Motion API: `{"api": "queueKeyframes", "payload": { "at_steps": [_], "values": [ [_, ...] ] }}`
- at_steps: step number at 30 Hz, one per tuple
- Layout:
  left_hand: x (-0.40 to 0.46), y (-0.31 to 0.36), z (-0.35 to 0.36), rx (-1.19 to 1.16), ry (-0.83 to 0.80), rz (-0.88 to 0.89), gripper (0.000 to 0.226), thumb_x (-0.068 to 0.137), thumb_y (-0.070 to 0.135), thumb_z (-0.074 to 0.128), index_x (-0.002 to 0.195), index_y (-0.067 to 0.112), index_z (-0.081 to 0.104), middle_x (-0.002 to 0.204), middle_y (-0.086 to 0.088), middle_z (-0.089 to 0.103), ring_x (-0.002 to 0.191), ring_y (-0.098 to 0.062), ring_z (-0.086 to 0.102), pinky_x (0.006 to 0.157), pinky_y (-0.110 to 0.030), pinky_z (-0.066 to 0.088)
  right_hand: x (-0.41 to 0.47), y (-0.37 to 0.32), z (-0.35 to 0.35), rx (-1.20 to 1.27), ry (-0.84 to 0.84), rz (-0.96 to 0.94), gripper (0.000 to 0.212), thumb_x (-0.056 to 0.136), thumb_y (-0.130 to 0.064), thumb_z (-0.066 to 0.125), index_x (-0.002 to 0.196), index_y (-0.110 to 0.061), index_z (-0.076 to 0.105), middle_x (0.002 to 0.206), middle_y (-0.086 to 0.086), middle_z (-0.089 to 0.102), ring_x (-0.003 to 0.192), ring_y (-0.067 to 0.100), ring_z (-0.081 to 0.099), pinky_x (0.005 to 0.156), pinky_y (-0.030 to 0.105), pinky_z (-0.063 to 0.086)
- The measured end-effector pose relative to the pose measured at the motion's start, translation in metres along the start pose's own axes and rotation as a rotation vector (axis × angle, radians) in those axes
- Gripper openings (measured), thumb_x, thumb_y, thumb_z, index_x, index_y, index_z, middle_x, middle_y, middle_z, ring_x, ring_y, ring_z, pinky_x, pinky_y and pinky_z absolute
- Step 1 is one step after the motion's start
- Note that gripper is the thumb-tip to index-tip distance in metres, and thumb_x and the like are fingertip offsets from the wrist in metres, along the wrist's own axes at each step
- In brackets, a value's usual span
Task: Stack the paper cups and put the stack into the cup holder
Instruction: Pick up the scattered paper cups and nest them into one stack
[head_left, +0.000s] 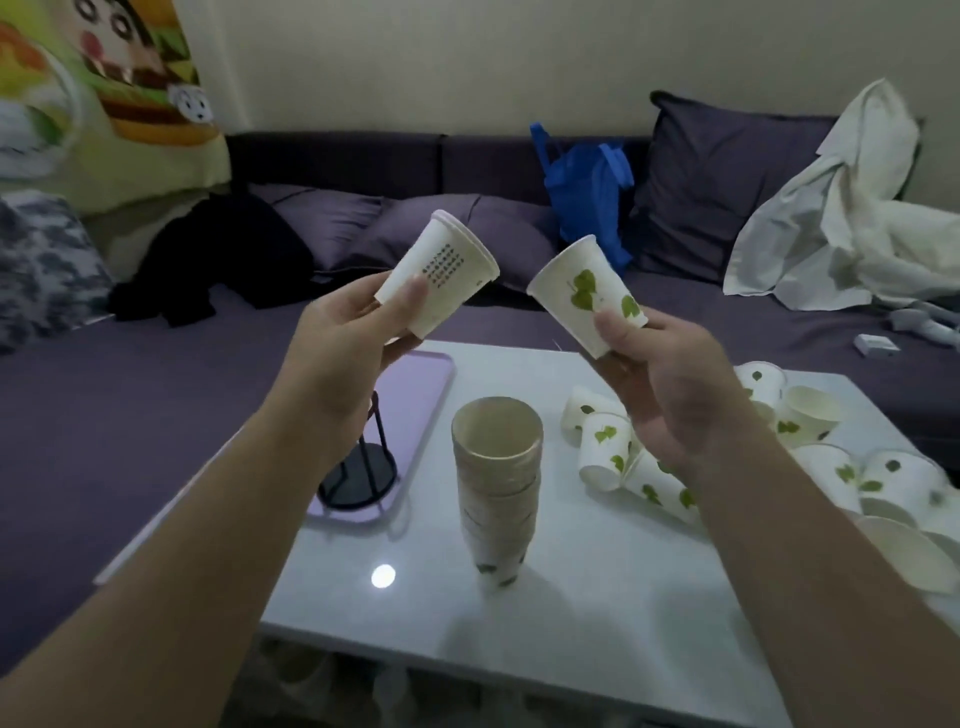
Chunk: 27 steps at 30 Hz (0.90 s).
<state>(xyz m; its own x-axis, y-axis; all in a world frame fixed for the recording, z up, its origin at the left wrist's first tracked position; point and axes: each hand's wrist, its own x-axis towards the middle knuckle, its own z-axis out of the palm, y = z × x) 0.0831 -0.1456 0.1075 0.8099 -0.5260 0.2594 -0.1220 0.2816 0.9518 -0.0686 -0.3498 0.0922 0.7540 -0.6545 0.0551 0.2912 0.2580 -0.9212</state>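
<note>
My left hand (345, 345) grips a white paper cup with small printed text (441, 270), held tilted above the table with its mouth toward the upper right. My right hand (670, 379) grips a second cup with green leaf prints (584, 291), tilted with its mouth toward the upper left. The two cups are apart, mouths angled toward each other. Below them a tall stack of nested cups (496, 483) stands upright on the white table (597, 623). A black wire cup holder (363, 467) stands on a lilac tray (415, 395), partly hidden by my left wrist.
Several loose leaf-print cups (831, 467) lie tumbled on the table's right side. A purple sofa (130, 415) surrounds the table, bearing cushions, a blue bag (587, 197), dark clothing (218, 260) and a white cloth (852, 208).
</note>
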Motion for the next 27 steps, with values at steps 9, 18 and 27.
{"api": "queueKeyframes", "payload": {
  "at_steps": [9, 18, 27],
  "values": [
    [-0.074, 0.004, 0.006, 0.409, -0.118, 0.153, 0.044, 0.090, 0.025, 0.082, 0.131, 0.034, 0.070, 0.116, 0.013, 0.078, 0.108, -0.010, 0.075, 0.099, -0.035, 0.060, -0.057, 0.001, 0.033, 0.155, -0.162, -0.079, 0.032, 0.103, -0.006, 0.060, 0.132, 0.005, 0.063, 0.129, 0.021, 0.073, 0.123, 0.036, 0.070, 0.109, 0.045, 0.055],
    [-0.060, -0.011, 0.014, 0.525, -0.118, 0.159, 0.053, 0.085, 0.027, 0.087, 0.131, 0.036, 0.062, 0.122, 0.019, 0.072, 0.112, -0.006, 0.073, 0.097, -0.037, 0.062, -0.045, 0.003, 0.025, 0.265, -0.166, -0.155, 0.051, 0.092, -0.002, 0.067, 0.140, 0.007, 0.052, 0.129, 0.023, 0.070, 0.123, 0.039, 0.069, 0.107, 0.045, 0.056],
    [-0.062, -0.031, 0.016, 0.456, -0.172, 0.033, 0.049, 0.081, 0.021, 0.090, 0.120, 0.031, 0.063, 0.114, 0.014, 0.074, 0.116, -0.007, 0.070, 0.106, -0.037, 0.055, -0.035, 0.011, 0.016, 0.194, -0.159, -0.151, 0.059, 0.083, -0.004, 0.070, 0.139, 0.005, 0.055, 0.119, 0.018, 0.073, 0.110, 0.029, 0.070, 0.098, 0.035, 0.055]
  ]
}}
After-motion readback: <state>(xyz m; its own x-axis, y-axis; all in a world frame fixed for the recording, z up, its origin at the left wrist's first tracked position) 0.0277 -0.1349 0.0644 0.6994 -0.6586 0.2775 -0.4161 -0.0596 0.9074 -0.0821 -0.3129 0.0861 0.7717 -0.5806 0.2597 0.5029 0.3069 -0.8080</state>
